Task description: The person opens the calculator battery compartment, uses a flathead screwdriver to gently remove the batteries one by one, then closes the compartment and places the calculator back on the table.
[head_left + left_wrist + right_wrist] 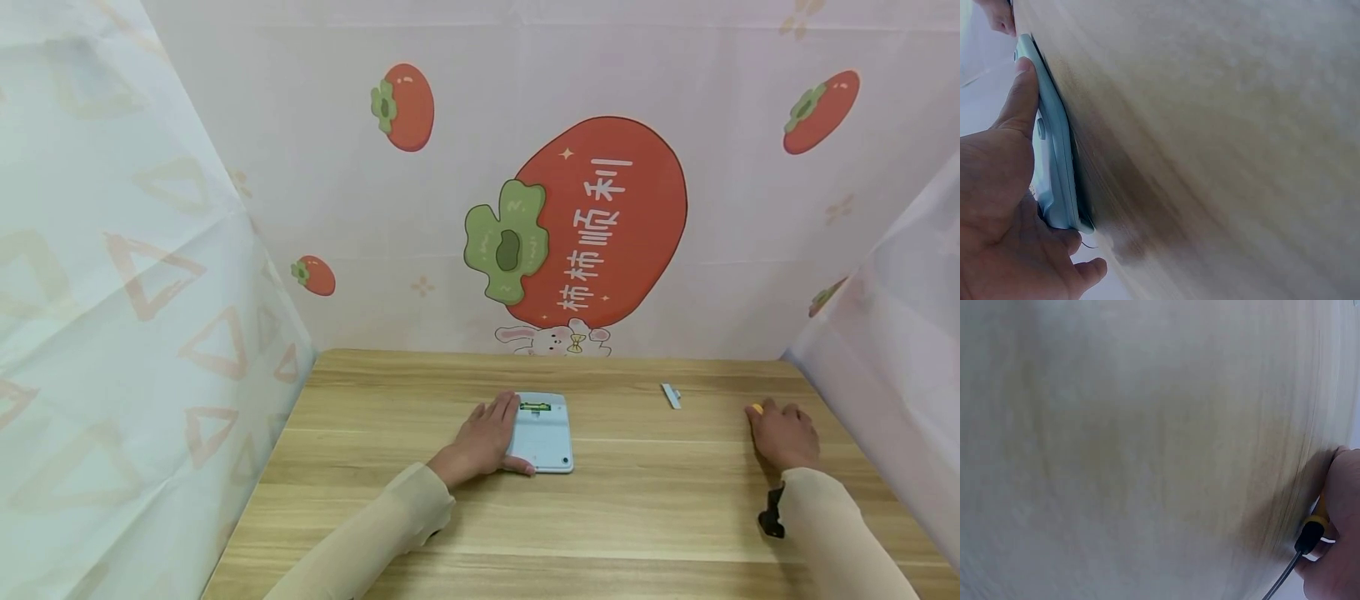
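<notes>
On my feed, the left hand [482,438] grips the pale blue device [545,437] by its left side and near edge, on the table [637,508]; a green strip [536,407] shows near its far edge. Right of the device lies a small pale piece [671,396]; farther right, I see the right hand [784,435] holding a yellow-and-black screwdriver [1310,537].

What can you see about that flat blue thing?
The pale-blue device looks like plastic, thin with rounded corners. It lies on the table. A narrow slot near its far edge looks green and yellow inside, and a dark dot marks its near right corner. The left hand holds its left side, thumb along the near edge.
</notes>
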`<state>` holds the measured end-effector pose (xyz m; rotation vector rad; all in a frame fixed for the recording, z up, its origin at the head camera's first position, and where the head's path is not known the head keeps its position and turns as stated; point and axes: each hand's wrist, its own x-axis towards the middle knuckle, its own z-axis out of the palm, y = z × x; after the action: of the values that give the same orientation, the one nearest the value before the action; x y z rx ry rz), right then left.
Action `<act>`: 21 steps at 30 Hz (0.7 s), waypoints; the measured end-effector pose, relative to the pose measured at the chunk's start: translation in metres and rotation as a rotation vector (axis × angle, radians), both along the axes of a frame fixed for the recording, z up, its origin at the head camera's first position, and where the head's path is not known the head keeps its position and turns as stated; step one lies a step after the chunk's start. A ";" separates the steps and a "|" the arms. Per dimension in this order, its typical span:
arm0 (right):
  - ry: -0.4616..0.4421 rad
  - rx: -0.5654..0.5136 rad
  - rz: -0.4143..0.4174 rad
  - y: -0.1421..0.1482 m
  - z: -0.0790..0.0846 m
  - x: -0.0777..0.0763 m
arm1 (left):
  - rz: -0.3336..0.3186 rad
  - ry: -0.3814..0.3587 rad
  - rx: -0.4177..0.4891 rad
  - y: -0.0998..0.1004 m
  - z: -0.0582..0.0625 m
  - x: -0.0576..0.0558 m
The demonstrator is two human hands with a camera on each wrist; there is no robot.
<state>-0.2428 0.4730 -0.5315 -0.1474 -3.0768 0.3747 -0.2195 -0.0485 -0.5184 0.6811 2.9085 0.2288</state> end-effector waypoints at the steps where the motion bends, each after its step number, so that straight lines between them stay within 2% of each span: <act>1: 0.007 0.008 0.007 0.000 0.000 0.000 | 0.000 0.000 0.000 0.000 0.000 0.000; 10: 0.047 0.066 0.042 -0.006 0.005 0.000 | 0.000 -0.001 0.003 0.000 0.000 -0.001; 21: 0.114 0.004 0.019 -0.009 0.004 0.000 | -0.001 -0.002 -0.001 0.000 0.001 0.000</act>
<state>-0.2426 0.4641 -0.5277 -0.0941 -2.9687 0.3640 -0.2196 -0.0481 -0.5171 0.6810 2.9061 0.2283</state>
